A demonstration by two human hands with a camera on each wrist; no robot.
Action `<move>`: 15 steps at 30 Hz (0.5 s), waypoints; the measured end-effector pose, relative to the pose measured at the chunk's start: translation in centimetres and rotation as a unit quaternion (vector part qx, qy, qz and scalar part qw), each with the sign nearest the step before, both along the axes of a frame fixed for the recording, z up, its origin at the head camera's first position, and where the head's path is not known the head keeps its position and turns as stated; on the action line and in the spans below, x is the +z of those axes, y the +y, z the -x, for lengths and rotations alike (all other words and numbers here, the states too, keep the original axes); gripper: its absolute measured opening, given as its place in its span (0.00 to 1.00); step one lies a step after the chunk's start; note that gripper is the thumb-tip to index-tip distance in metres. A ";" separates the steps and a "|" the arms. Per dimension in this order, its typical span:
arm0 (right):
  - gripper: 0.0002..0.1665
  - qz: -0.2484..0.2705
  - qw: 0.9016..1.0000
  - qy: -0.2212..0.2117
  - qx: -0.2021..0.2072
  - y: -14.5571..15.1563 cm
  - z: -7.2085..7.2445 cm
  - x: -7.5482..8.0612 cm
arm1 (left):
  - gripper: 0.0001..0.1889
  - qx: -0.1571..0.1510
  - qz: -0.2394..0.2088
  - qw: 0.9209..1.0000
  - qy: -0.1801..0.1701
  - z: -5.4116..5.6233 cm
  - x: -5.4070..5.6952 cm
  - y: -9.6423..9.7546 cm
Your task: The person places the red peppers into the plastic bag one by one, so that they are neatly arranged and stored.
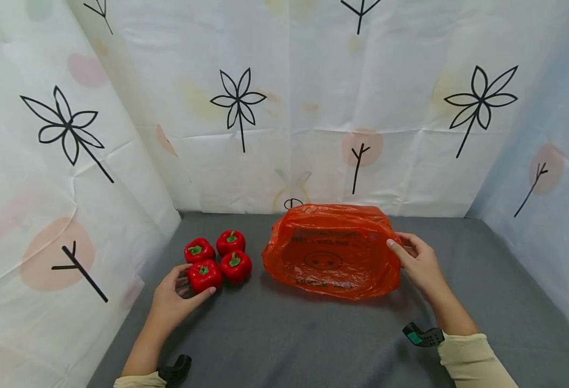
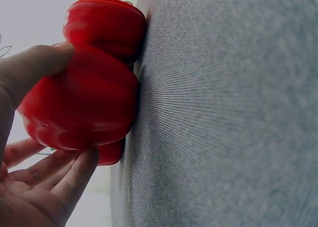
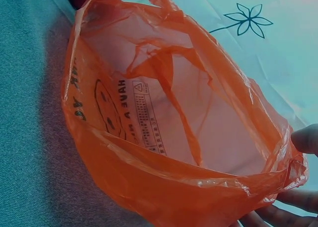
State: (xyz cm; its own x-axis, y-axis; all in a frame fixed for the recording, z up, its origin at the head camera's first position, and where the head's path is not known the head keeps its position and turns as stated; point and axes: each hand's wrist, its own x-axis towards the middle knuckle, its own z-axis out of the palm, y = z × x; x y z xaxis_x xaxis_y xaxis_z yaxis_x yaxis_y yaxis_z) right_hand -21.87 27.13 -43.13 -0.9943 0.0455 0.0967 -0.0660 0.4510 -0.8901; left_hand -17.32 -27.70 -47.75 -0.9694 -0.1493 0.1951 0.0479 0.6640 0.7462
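Several red bell peppers with green stems sit close together at the left of the grey table. My left hand point(image 1: 173, 299) is around the nearest red bell pepper point(image 1: 204, 276), thumb on one side and fingers on the other; the left wrist view shows this pepper point(image 2: 82, 103) between thumb and fingertips. Right of the peppers, an orange plastic bag point(image 1: 333, 253) lies with its mouth spread wide. My right hand point(image 1: 417, 264) pinches the bag's right edge between thumb and fingers. In the right wrist view the inside of the bag point(image 3: 218, 117) shows, with black print on one wall.
Three other bell peppers, one at the far left point(image 1: 199, 250), one behind point(image 1: 231, 242) and one at the right point(image 1: 236, 267), crowd the held one. White patterned cloth point(image 1: 284, 108) encloses the grey table point(image 1: 313, 345) at the back and both sides.
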 end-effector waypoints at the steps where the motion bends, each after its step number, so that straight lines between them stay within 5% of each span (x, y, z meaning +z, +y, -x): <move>1: 0.38 -0.002 1.000 0.000 -0.001 0.0 0.0 0.0 | 0.42 0.001 -0.001 1.000 0.002 0.0 0.0 0.0; 15: 0.37 -0.002 1.000 0.002 -0.003 -0.2 -0.3 0.1 | 0.41 0.008 -0.002 0.999 0.040 -0.4 0.7 0.5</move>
